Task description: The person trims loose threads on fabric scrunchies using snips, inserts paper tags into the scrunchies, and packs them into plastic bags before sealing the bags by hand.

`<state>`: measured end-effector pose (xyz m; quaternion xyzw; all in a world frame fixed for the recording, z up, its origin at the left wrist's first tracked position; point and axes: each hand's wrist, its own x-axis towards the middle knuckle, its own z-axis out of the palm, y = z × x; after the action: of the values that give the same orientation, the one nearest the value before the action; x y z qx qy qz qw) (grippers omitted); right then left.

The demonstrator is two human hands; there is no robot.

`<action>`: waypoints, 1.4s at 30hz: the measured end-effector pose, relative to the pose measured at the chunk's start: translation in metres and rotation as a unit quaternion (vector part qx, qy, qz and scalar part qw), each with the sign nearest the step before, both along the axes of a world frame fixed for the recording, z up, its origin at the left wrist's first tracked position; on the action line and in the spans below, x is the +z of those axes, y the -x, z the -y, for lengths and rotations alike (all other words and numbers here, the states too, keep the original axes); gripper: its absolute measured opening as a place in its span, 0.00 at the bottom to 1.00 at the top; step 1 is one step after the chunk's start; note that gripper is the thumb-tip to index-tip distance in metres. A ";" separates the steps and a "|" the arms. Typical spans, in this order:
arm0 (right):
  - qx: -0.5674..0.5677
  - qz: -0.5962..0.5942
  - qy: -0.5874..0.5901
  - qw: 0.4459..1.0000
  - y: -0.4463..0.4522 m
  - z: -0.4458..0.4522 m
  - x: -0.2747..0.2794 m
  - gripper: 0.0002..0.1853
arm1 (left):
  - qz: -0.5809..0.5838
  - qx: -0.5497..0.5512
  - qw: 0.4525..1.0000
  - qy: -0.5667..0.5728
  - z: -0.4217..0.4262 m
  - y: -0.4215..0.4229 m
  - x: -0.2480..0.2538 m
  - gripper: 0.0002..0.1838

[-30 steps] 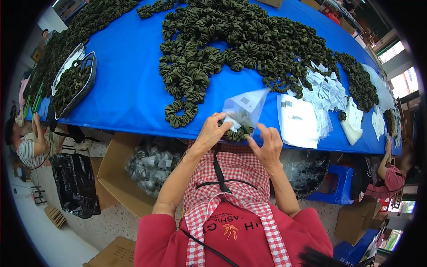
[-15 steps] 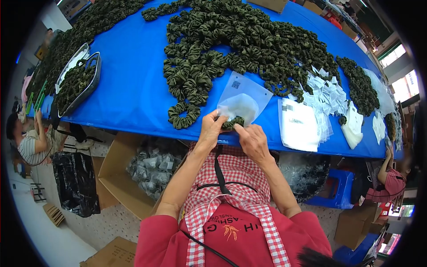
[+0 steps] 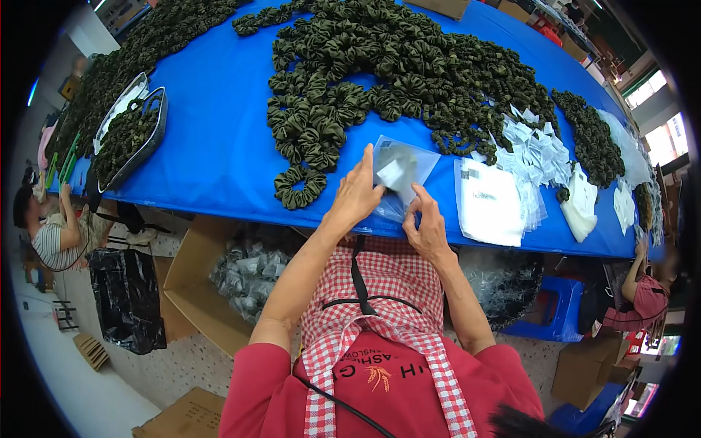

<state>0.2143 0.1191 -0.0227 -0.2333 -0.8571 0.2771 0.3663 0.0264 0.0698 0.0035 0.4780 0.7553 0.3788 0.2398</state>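
Left grip [image 3: 356,196] – fingers extended up along the left side of a clear bag [image 3: 418,162], thumb apart from the fingertips. Reads as laid on the bag, not clamped. Right grip [image 3: 423,219] – fingers curled at the bag's lower right, touching or nearly so; cannot tell whether thumb and finger close on the film.

Bag lies between the 2 grips, over the near edge of the blue-covered bench [image 3: 212,139]. Long axis hard to fix where fingers hide the edges; it seems to run away from the body, far end leaning right. Something dark and rounded shows dimly through the film, with a white label [image 3: 391,174] over it. Label sits closer to the left grip than to the right.

Left of the left grip: 1 loose dark green scrunchie [image 3: 299,187], flat, at the near tip of a big scrunchie heap [image 3: 358,44] that spreads beyond both grips. Right of the right grip: a stack of printed white bags [image 3: 489,204], just beside; farther out and beyond it, a scatter of small white packets [image 3: 537,153]. Below and left of the left grip, an open carton [image 3: 191,274] holds filled clear packs [image 3: 252,274].
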 end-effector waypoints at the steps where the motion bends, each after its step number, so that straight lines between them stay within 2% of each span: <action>1: 0.006 0.008 -0.011 1.000 0.000 -0.001 0.002 0.34 | -0.204 0.017 0.979 -0.016 -0.002 -0.001 0.002 0.46; 2: 0.010 0.016 -0.023 1.000 0.000 -0.002 0.004 0.34 | -0.231 0.057 0.971 0.009 -0.005 -0.006 0.008 0.35; 3: 0.008 0.014 -0.023 1.000 -0.001 -0.004 0.004 0.34 | -0.232 0.055 0.971 0.008 -0.009 -0.006 0.009 0.35; 5: 0.012 0.042 -0.038 0.998 -0.006 -0.005 0.002 0.34 | -0.282 0.044 0.958 0.008 -0.018 -0.004 0.004 0.19; 6: 0.012 0.042 -0.038 0.998 -0.010 -0.005 0.002 0.34 | -0.283 0.077 0.956 -0.003 -0.023 -0.003 -0.002 0.14; 7: -0.024 0.053 -0.051 0.997 -0.014 -0.007 0.002 0.32 | -0.283 0.078 0.956 -0.004 -0.022 -0.004 0.003 0.14; 9: -0.061 0.065 -0.060 0.994 -0.022 -0.007 0.003 0.31 | -0.164 0.050 0.985 -0.015 -0.011 -0.005 0.011 0.17; 10: -0.101 0.078 -0.077 0.989 -0.026 -0.006 0.007 0.30 | -0.163 0.048 0.985 -0.011 -0.002 -0.003 0.010 0.17; 12: -0.171 0.084 -0.092 0.977 -0.031 -0.002 0.018 0.27 | 0.062 -0.054 0.996 0.043 0.016 0.004 0.008 0.21; 13: -0.173 0.084 -0.086 0.977 -0.030 0.000 0.023 0.27 | 0.062 -0.056 0.995 0.048 0.023 0.004 0.008 0.21; 15: -0.209 0.093 -0.198 0.953 -0.027 0.003 0.032 0.21 | 0.167 -0.032 0.981 0.096 0.036 0.002 0.010 0.22; 16: -0.188 0.083 -0.206 0.957 -0.020 0.009 0.042 0.13 | 0.209 -0.035 0.969 0.124 0.041 -0.001 0.021 0.21; 17: -0.188 0.087 -0.200 0.958 -0.014 0.014 0.041 0.13 | 0.211 -0.035 0.968 0.130 0.043 -0.002 0.018 0.21; 19: -0.078 0.049 -0.185 0.978 0.000 0.018 0.040 0.08 | 0.219 -0.065 0.965 0.128 0.043 -0.004 0.014 0.19; 20: -0.068 0.060 -0.169 0.981 0.006 0.020 0.037 0.06 | 0.221 -0.066 0.964 0.130 0.044 -0.005 0.010 0.19; 22: -0.063 0.059 -0.154 0.984 0.015 0.017 0.025 0.06 | 0.256 -0.054 0.962 0.083 0.045 -0.006 0.000 0.16; 28: -0.064 0.065 -0.101 0.991 0.028 0.014 0.015 0.07 | 0.273 -0.022 0.961 0.040 0.047 -0.010 -0.008 0.15; 32: -0.051 0.056 -0.125 0.989 0.029 0.013 0.012 0.06 | 0.259 -0.015 0.965 0.042 0.047 -0.011 -0.012 0.15; 36: -0.057 0.046 -0.189 0.979 0.030 0.017 0.007 0.06 | 0.329 0.002 0.944 0.015 0.044 -0.012 -0.019 0.17; 40: -0.056 -0.011 -0.185 0.981 0.025 0.023 0.004 0.05 | 0.388 0.020 0.922 -0.001 0.040 -0.011 -0.018 0.20; 42: -0.081 -0.139 0.036 0.986 0.014 0.024 0.003 0.03 | 0.378 0.015 0.926 0.016 0.039 -0.009 -0.018 0.19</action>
<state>0.2003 0.0955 -0.0199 -0.2744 -0.7653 0.3071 0.4947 0.0357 0.0303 -0.0149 0.2841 0.6217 0.5226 0.5096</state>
